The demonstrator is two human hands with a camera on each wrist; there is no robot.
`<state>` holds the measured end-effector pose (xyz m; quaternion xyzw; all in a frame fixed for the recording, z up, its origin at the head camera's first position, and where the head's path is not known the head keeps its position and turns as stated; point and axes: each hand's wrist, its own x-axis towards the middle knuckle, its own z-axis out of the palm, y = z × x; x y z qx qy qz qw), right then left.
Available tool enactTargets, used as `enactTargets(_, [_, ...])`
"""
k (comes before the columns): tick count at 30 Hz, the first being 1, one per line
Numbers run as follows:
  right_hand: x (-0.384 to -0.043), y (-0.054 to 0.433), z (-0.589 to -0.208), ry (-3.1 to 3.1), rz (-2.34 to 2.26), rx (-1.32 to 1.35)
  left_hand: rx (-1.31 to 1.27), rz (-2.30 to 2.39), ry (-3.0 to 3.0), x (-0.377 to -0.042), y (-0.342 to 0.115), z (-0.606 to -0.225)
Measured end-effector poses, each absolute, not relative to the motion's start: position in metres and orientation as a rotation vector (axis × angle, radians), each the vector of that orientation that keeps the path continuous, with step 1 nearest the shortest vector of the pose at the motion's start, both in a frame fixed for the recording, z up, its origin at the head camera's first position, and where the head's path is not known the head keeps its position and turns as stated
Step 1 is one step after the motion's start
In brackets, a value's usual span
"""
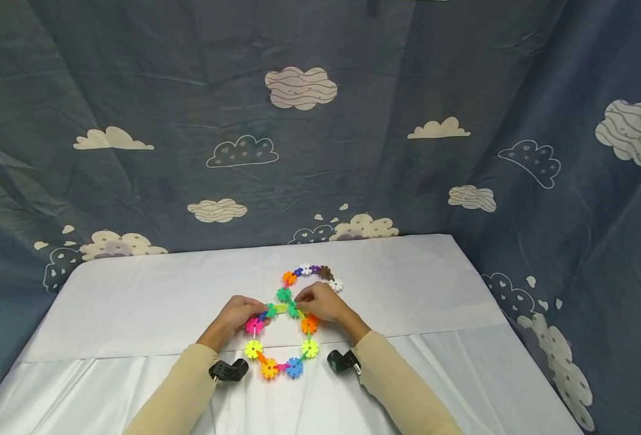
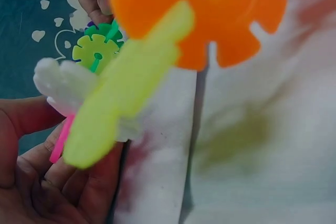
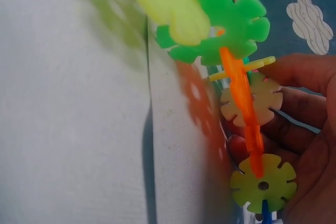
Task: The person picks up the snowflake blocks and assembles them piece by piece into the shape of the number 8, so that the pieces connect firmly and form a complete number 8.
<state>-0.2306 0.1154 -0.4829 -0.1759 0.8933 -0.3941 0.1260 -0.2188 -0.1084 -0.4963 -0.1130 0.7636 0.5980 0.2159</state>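
Observation:
A chain of colourful notched plastic discs, linked edge to edge, forms a ring (image 1: 269, 368) with a curved tail running up from its top. My left hand (image 1: 242, 311) grips the ring's upper left, by a pink disc (image 1: 254, 326) and a blue one. At the upper right, my right hand (image 1: 322, 301) pinches the chain beside a green disc (image 1: 293, 310). Close to the left wrist camera hang an orange disc (image 2: 236, 19) and a yellow disc (image 2: 123, 87). In the right wrist view, my right hand (image 3: 310, 124) curls behind several linked discs; its fingertips are partly hidden.
A white cloth with a crosswise fold covers the table (image 1: 135, 302). Behind and to the right hangs a dark blue curtain (image 1: 363, 163) with cloud prints. The tail ends in a white disc (image 1: 336, 285) beyond the right hand. Black wrist cameras (image 1: 229, 370) sit near both sleeves.

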Motion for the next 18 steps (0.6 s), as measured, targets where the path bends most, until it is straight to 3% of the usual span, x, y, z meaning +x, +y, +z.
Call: enactTargets(18, [-0.2304, 0.1159, -0.4828, 2.593, -1.186, -0.563, -0.322, 1.579, 2.170, -0.2186, -0.1066, -0.4956])
